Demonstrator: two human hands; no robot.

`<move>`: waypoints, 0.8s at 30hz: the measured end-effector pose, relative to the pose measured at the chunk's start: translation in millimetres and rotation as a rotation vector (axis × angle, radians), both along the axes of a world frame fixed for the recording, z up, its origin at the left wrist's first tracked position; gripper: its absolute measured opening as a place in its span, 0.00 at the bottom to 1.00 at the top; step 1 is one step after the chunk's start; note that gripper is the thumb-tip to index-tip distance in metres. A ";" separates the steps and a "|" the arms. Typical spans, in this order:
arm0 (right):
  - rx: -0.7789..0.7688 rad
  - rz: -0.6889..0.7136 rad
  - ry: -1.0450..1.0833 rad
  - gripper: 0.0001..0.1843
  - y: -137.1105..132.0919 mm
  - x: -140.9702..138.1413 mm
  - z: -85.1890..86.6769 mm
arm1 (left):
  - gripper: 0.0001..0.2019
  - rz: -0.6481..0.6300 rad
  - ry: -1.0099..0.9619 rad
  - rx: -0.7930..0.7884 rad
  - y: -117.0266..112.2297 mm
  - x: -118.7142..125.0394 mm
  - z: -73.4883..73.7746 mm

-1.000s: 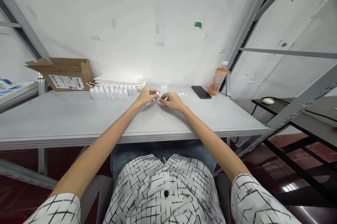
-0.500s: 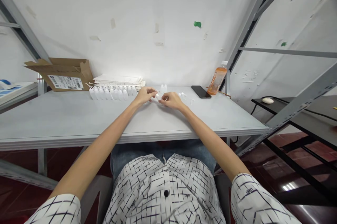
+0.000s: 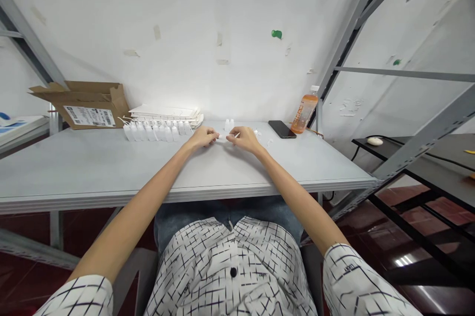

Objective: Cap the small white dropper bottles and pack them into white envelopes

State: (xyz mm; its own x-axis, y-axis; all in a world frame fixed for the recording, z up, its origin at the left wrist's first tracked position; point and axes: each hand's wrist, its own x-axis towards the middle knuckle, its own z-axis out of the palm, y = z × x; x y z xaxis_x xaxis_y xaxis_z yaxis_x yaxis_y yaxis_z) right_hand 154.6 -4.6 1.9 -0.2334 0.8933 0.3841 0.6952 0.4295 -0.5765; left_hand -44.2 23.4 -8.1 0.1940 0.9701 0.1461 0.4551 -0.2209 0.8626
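Note:
My left hand (image 3: 202, 138) is closed around a small white plastic bottle (image 3: 221, 137), lying nearly sideways with its end pointing to the right. My right hand (image 3: 245, 139) faces it in a pinch, its fingertips close to that end; anything between them is too small to name. Just behind the hands stand two small white bottles (image 3: 229, 124) upright. To the left, rows of similar white bottles (image 3: 156, 131), several with thin tips or loops, are grouped on the table. Small white pieces (image 3: 269, 142) lie right of my right hand.
A cardboard box (image 3: 89, 103) stands at the back left, beside a stack of white sheets (image 3: 166, 112). A black phone (image 3: 282, 129) and an orange drink bottle (image 3: 305, 112) are at the back right. Metal shelf posts (image 3: 361, 24) frame the grey table (image 3: 92, 167).
The bottle in my left hand has tipped closer to sideways. Both hands stay near the same spot, my right fingertips slightly higher and nearer its end. The view has shifted a little.

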 end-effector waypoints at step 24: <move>-0.163 0.047 0.542 0.03 2.3 -3.7 0.9 | 0.15 -0.136 0.024 0.046 -7.5 2.0 4.3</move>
State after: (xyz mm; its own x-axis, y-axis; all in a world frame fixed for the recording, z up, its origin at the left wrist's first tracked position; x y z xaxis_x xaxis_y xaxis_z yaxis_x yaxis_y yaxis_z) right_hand 150.8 -2.3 2.8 -0.0820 0.9446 0.3178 0.2639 0.3281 -0.9071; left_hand -42.2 15.8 -3.8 0.3269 0.9270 0.1840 0.4386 -0.3212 0.8393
